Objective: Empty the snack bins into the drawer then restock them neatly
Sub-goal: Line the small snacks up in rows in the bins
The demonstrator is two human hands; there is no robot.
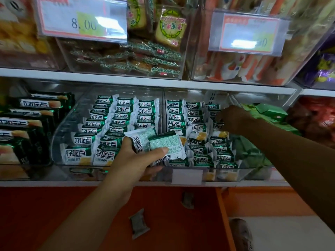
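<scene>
Shop shelf, clear bins (59,127) nearly full: restocking underway, left hand (134,160) gripping two packets (159,144), right hand (233,118) deep in right bin, grip unclear; next, slot held packets into rows.

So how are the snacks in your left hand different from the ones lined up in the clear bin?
The packets in the left hand show their backs, pale print and barcodes; the packets in the clear bin show their fronts with big white labels. The held ones lie loosely tilted in the hand's grip; the binned ones stand in neat overlapping rows. Only a couple are held, while the bin has many. They share the same green-and-white wrapper.
</scene>
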